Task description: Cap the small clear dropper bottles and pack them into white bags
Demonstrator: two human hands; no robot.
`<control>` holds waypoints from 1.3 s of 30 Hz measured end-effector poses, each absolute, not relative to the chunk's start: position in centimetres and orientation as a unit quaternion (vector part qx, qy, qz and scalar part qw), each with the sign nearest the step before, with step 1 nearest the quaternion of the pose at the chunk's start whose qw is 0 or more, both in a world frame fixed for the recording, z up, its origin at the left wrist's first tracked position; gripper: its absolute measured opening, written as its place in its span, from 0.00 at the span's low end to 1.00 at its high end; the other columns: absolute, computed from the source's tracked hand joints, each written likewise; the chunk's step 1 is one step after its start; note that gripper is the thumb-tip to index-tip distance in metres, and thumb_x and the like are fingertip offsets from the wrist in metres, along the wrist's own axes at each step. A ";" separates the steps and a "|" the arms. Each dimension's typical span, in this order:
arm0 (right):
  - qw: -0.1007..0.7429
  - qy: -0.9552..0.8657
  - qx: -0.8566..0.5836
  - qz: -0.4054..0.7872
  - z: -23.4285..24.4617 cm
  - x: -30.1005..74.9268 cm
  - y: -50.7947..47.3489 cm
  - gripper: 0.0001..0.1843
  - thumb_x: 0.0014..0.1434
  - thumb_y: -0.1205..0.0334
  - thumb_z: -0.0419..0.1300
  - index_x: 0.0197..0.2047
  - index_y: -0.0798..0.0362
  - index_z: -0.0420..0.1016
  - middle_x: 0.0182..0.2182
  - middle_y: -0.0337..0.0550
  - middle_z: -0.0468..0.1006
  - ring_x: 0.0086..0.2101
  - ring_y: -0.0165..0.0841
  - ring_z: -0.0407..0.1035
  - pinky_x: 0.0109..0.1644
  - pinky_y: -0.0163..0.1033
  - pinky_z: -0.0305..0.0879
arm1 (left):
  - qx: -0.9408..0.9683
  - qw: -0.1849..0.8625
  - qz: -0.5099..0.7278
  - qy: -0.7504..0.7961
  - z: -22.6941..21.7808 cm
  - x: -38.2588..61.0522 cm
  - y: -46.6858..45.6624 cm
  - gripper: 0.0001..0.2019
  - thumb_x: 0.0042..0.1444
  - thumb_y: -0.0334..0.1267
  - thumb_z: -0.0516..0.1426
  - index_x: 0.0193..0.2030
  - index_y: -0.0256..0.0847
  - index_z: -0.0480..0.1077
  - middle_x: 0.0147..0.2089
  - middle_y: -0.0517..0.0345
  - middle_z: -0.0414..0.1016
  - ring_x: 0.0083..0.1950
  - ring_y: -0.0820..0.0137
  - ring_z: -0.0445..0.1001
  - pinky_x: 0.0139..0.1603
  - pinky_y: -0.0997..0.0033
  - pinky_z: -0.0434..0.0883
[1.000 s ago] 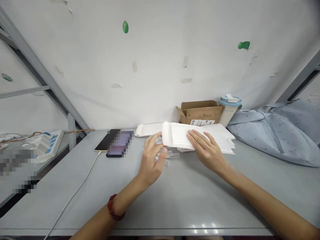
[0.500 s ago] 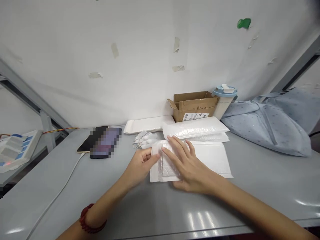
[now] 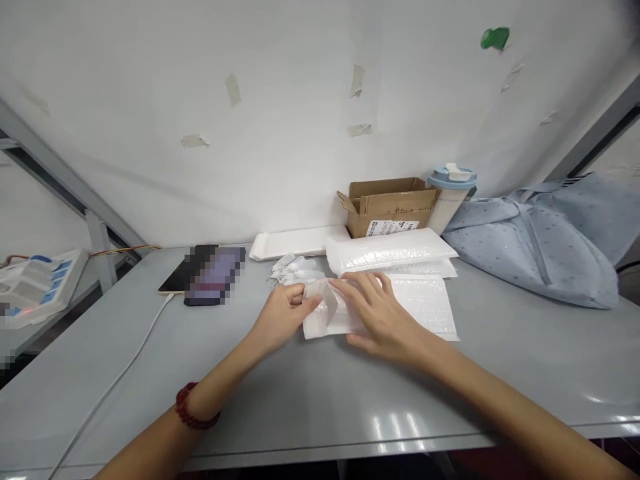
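A white bubble mailer (image 3: 425,310) lies flat on the grey table (image 3: 320,393) in front of me. My left hand (image 3: 285,313) pinches the mailer's flap at its left end, fingers closed on it. My right hand (image 3: 380,313) rests on the mailer just right of the flap, fingers spread and pressing it down. Behind lies a stack of more white mailers (image 3: 390,250). A bunch of small clear packets (image 3: 293,269) sits just beyond my left hand.
A cardboard box (image 3: 387,203) and a blue-lidded cup (image 3: 450,193) stand by the wall. A blue cloth bag (image 3: 540,247) lies at the right. Two phones (image 3: 205,277) with a white cable (image 3: 120,380) are at the left, a power strip (image 3: 35,287) beyond.
One mailer came off the stack and now lies in front of me. My left hand has taken its flap and lifted it. My right hand slid onto the mailer.
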State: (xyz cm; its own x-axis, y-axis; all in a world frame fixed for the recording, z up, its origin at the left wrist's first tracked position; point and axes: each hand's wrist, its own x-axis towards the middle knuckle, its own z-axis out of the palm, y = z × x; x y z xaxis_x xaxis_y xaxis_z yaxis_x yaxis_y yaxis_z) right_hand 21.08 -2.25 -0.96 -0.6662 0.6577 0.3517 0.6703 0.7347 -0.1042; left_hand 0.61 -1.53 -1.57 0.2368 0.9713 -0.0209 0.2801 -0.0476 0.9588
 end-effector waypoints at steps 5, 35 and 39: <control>0.209 -0.896 -0.391 -0.029 -1.2 21.9 -1.1 0.35 0.50 0.63 0.56 0.61 0.52 0.52 0.51 0.52 0.65 0.49 0.45 0.60 0.53 0.53 0.53 | 0.634 0.414 0.394 0.520 -1.3 -0.8 -0.2 0.14 0.52 0.48 0.56 0.28 0.38 0.71 0.21 0.61 0.71 0.20 0.73 0.67 0.22 0.74 0.64; 0.283 -0.844 -0.454 -0.024 -3.0 22.3 1.0 0.27 0.53 0.62 0.55 0.57 0.52 0.57 0.48 0.52 0.68 0.48 0.45 0.60 0.51 0.50 0.54 | 0.551 0.415 0.522 0.502 0.1 -2.4 1.0 0.11 0.44 0.42 0.61 0.25 0.35 0.70 0.16 0.66 0.61 0.16 0.81 0.56 0.19 0.78 0.54; 0.269 -0.854 -0.444 -0.016 -3.0 21.9 0.6 0.27 0.53 0.63 0.54 0.57 0.53 0.58 0.48 0.52 0.68 0.48 0.45 0.60 0.51 0.50 0.54 | 0.575 0.427 0.482 0.505 -0.4 -0.9 0.3 0.12 0.45 0.44 0.60 0.27 0.35 0.71 0.16 0.66 0.61 0.17 0.80 0.56 0.19 0.77 0.55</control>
